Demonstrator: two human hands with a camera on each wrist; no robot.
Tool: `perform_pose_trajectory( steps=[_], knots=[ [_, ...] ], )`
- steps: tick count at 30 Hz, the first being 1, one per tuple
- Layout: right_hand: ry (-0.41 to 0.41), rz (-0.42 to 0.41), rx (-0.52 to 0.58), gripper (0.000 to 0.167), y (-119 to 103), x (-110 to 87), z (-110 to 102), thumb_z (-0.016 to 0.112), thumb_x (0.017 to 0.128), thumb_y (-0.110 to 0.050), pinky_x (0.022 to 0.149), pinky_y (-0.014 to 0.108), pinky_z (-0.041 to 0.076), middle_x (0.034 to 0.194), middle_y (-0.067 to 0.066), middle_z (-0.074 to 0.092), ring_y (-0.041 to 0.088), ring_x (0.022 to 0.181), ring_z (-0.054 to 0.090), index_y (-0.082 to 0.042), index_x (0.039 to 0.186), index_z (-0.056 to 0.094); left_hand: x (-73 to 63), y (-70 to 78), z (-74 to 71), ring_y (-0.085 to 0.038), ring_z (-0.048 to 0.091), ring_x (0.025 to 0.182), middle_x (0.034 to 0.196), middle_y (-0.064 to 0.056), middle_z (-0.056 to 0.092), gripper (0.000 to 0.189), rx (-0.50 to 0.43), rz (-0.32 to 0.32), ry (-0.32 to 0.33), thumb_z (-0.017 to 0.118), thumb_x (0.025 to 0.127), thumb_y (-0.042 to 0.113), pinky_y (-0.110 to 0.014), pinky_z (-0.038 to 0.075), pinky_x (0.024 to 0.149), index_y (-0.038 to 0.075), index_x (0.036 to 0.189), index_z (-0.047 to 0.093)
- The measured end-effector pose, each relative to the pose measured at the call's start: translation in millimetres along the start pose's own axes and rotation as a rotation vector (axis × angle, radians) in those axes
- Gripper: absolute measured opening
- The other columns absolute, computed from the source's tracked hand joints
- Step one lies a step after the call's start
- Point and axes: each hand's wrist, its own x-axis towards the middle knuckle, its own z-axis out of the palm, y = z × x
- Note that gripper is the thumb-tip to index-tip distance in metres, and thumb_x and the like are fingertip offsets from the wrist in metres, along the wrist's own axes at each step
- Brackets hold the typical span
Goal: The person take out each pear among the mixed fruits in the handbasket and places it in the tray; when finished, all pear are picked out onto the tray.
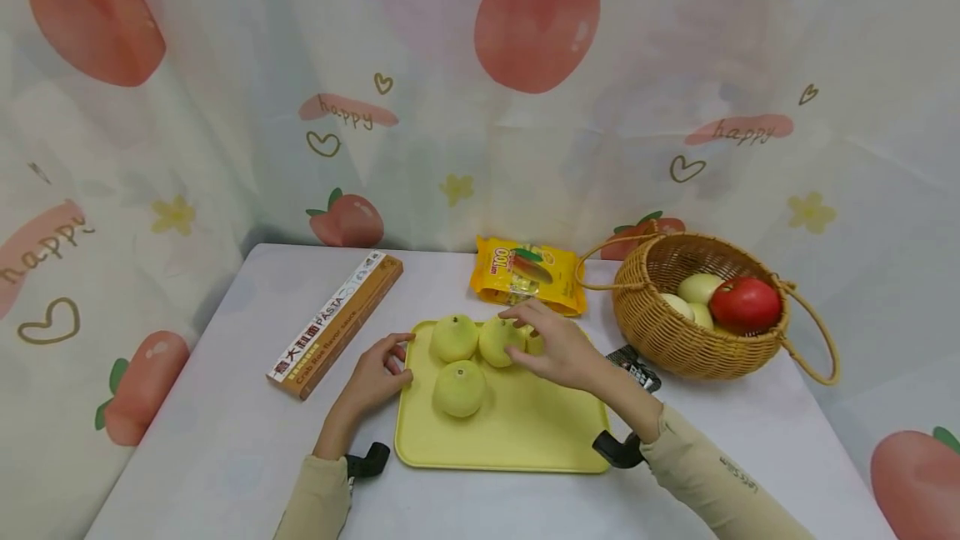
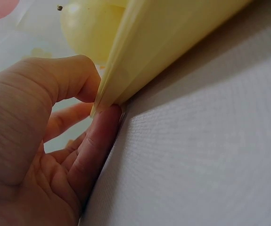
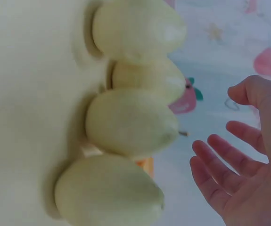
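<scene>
"Four pears (image 1: 460, 390) sat on the yellow tray (image 1: 525, 436)."
"What gripped it?"
"The left hand (image 1: 375, 375) pinched its edge; the right hand (image 1: 557, 347), spread wide, hung above the pears."

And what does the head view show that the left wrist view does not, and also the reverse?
Only the head view shows the basket, the pasta box, the yellow bag and the right hand. Only the left wrist view shows how one of the fingers touches the outside of the tray, below the rim. Both show the left hand at that rim, and pale fruit.
</scene>
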Motion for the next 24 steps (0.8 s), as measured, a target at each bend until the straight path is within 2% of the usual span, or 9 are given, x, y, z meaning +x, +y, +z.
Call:
perform_pose_trajectory(
  steps=[8,20,24],
  knots=[
    [0.015,0.13,0.064,0.036,17,-0.4,-37,0.07,0.09,-0.012,0.08,0.047,0.054,0.118,0.012,0.062,0.032,0.103,0.063,-0.006,0.125,0.061,0.8,0.2,-0.1,-0.012,0.054,0.068,0.091,-0.004,0.057,0.058,0.007,0.0,-0.001,0.069,0.073,0.0,-0.025,0.043,0.062,0.008,0.129,0.061],
    [0.069,0.215,0.075,0.038,39,-2.1,-78,0.068,0.09,-0.008,0.083,0.053,0.052,0.122,0.021,0.06,0.042,0.106,0.062,0.002,0.126,0.059,-0.9,1.1,-0.4,-0.013,0.054,0.069,0.092,-0.005,0.057,0.058,0.004,-0.005,-0.01,0.069,0.073,0.0,-0.024,0.043,0.062,0.006,0.13,0.06],
    [0.038,0.273,0.113,0.038,47,-4.0,-95,0.066,0.093,-0.012,0.086,0.052,0.051,0.125,0.021,0.059,0.04,0.109,0.061,0.002,0.128,0.058,-0.4,1.5,-0.8,-0.013,0.054,0.069,0.092,-0.005,0.057,0.058,0.006,-0.001,-0.009,0.07,0.073,0.0,-0.025,0.043,0.062,0.006,0.13,0.06]
  ],
)
